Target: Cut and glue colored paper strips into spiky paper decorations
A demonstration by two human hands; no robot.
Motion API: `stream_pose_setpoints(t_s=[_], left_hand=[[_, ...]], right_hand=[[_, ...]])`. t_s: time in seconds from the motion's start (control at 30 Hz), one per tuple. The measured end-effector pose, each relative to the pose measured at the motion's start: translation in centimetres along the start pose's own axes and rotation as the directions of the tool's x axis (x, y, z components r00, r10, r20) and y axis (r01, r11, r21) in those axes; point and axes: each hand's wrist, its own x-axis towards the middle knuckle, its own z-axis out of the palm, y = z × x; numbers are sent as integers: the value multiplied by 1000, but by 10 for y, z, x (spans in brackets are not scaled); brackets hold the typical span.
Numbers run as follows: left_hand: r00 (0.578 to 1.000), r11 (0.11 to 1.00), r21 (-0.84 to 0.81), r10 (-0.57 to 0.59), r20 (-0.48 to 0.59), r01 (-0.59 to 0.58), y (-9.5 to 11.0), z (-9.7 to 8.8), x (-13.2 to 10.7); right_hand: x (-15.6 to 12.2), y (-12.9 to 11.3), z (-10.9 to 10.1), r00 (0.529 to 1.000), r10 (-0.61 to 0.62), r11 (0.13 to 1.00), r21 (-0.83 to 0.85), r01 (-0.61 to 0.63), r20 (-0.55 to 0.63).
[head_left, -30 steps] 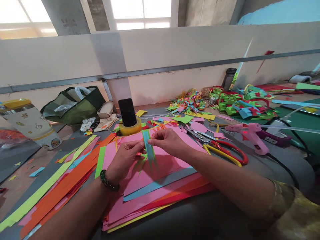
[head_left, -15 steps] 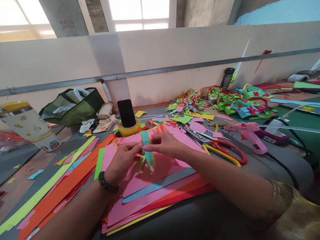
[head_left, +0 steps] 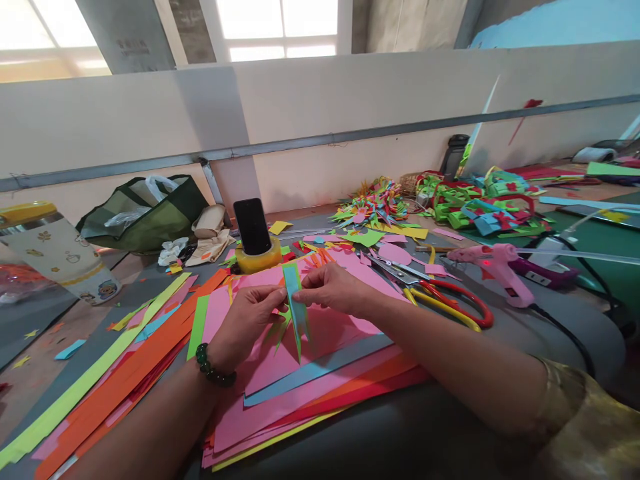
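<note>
Between my hands is a layered blue and green paper strip [head_left: 295, 297], upright, its lower end cut into pointed tails. My left hand [head_left: 255, 313] pinches its left edge. On the opposite edge my right hand [head_left: 327, 288] grips it, thumb in front and the other fingers partly hidden behind. More green pointed paper [head_left: 281, 331] shows below my left fingertips. Beneath the hands lies a stack of pink paper sheets [head_left: 345, 323], with a grey-blue sheet [head_left: 320, 369] and orange, red and yellow ones showing at its near edge.
To the right lie scissors [head_left: 445, 297] with red and yellow handles and a pink glue gun [head_left: 493, 267]. A phone [head_left: 253, 227] leans by a tape roll [head_left: 259, 257]. Orange paper strips [head_left: 135, 373] lie left, near a tumbler [head_left: 63, 257]. Paper cut-outs [head_left: 377, 203] are heaped behind.
The blue and green strip has turned slightly, and its pointed tails show lower and more clearly. My fingers have shifted a little along its edges, both hands still holding it.
</note>
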Motion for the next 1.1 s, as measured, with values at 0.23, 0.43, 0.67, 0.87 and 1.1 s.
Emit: stream_pose_setpoints(t_s=[0.23,0.43,0.67,0.87,1.1], left_hand=[[1000,1000,-9,-9,-6,9,2,0,0],[1000,1000,24,14,6,-14,3,3,-2],[999,999,46,5,52,-7,6,7,-4],[999,999,34,-12,52,10,7,7,-4],[998,999,33,-16,59,14,5,7,-3]], right_hand=[[-2,1,1,1000,-2,1000,-26,1,-4],[-1,1,-1,995,-60,995,-81,54,-79],[3,2,-1,987,-67,998,-13,66,-149],[4,5,-1,987,-86,996,-17,85,-138],[3,3,-2,989,-98,994,-53,92,-111]])
